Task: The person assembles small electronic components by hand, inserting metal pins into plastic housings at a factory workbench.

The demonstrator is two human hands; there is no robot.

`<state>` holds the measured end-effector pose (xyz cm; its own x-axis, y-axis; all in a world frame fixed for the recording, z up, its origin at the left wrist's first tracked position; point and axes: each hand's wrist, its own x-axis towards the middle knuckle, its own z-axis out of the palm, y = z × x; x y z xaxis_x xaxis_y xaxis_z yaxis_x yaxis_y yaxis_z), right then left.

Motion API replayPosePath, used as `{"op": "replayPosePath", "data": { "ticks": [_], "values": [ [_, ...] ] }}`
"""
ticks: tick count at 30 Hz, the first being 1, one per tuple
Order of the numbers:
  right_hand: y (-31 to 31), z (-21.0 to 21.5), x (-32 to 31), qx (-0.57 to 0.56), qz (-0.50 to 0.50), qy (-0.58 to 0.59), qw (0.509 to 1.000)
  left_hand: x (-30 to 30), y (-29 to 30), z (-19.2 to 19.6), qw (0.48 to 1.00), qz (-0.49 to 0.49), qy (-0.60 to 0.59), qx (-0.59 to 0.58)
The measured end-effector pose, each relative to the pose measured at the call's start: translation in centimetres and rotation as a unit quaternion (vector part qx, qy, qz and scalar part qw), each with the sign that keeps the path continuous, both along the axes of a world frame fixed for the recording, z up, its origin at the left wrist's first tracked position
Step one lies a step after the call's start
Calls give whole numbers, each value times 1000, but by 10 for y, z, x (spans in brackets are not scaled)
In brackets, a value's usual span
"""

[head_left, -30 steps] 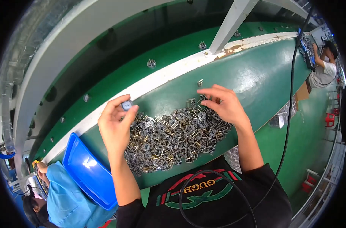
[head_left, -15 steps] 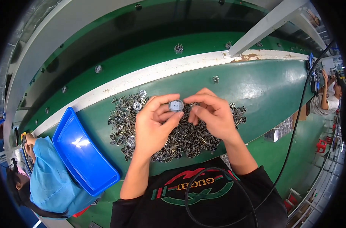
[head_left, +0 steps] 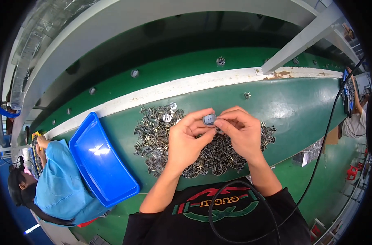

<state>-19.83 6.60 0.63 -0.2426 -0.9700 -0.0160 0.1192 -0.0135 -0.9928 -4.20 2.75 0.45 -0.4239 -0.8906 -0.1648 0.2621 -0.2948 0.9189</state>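
Observation:
A small round grey part [head_left: 209, 119] with a pale, flat face sits between the thumb and fingers of my left hand [head_left: 187, 141]. At its right edge, the thumb and forefinger of my right hand [head_left: 246, 134] are pinched together and touch it. Whatever lies between those right fingertips is hidden. Both hands are above a wide pile of small metal parts with prongs [head_left: 212, 163], heaped on the green worktable [head_left: 300, 98]. One loose metal part [head_left: 247, 95] lies apart, beyond my right hand.
An empty blue plastic tray [head_left: 108, 171] stands left of the pile. Past the white rail [head_left: 153, 90], round parts [head_left: 135, 73] sit spaced along a green strip. A grey post [head_left: 300, 38] rises at the back right. A black cable [head_left: 316, 147] hangs at right. A co-worker in blue [head_left: 63, 183] works at left.
My right fingers, which held a small metal piece apart from the round part, have closed in and now touch it. The whole view has shifted, moving the scene rightward and slightly down.

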Motion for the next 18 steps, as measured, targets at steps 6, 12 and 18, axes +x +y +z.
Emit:
{"op": "replayPosePath", "data": {
  "ticks": [6, 12, 18],
  "values": [
    [2, -3, -4, -95, 6, 176, 980, 14, -3, 4, 996, -8, 59, 68],
    [1, 15, -2, -110, -42, 157, 980, 15, 0, 0, 978, -43, 178, 102],
    [-1, 34, 3, -207, -61, 283, 934, 9, -1, -7, 963, -6, 262, 64]
  ]
}}
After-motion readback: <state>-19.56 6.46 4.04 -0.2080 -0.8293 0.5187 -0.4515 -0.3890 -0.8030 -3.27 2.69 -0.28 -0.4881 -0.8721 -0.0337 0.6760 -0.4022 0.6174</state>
